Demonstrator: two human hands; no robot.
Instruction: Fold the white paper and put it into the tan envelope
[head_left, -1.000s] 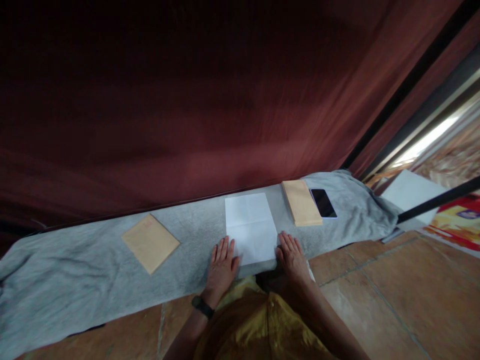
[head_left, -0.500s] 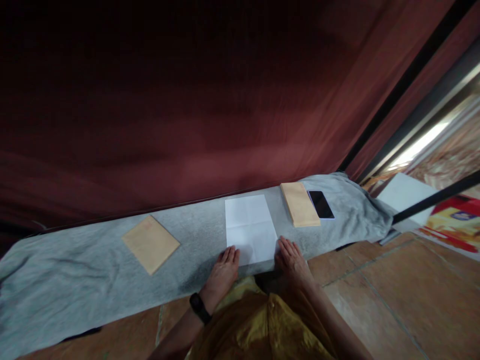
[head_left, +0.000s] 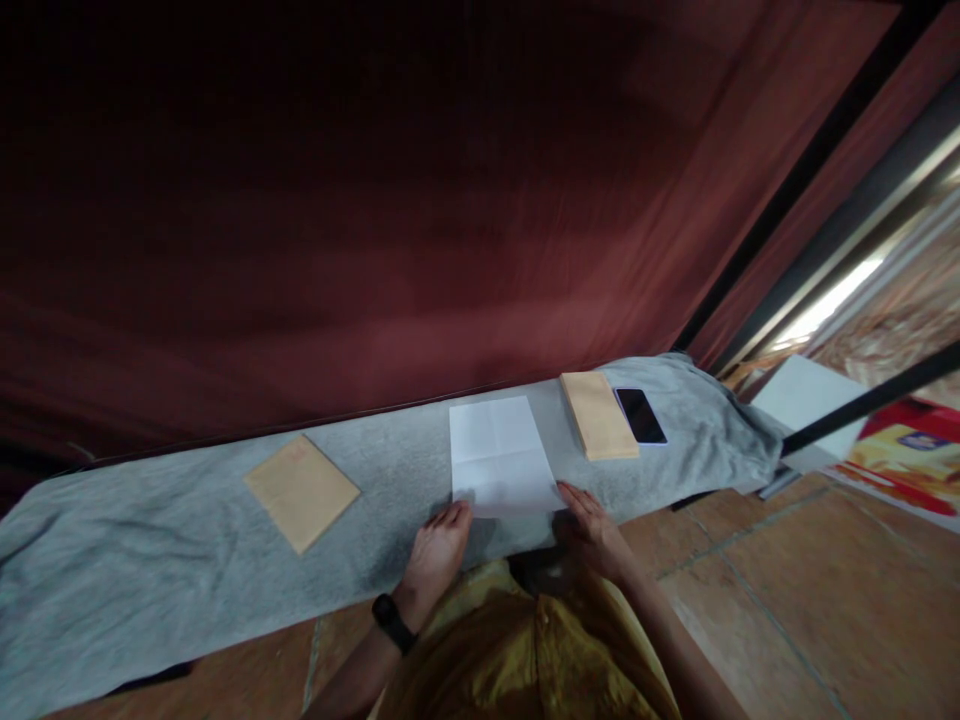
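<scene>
A white sheet of paper (head_left: 501,450) with crossing fold creases is spread on the grey cloth-covered bench (head_left: 397,440). My left hand (head_left: 441,545) holds its near left corner, thumb and fingers closed together there. At the near right corner my right hand (head_left: 591,520) pinches the sheet's edge. The paper's near edge looks slightly raised between both hands. To the right lies a stack of tan envelopes (head_left: 600,418), with a phone (head_left: 640,415) beside it, dark screen up. On the left, one or more tan envelopes (head_left: 302,493) rest at an angle.
A dark red curtain (head_left: 450,250) hangs right behind the bench. Black poles (head_left: 795,190) stand at the right. Past the bench's right end are a white panel (head_left: 806,400) and a red and yellow package (head_left: 911,455). Brown tiles (head_left: 750,580) cover the floor.
Both hands have gone from lying flat at the paper's near corners to gripping them. The paper's near edge has come up slightly. The envelopes and phone stay in place.
</scene>
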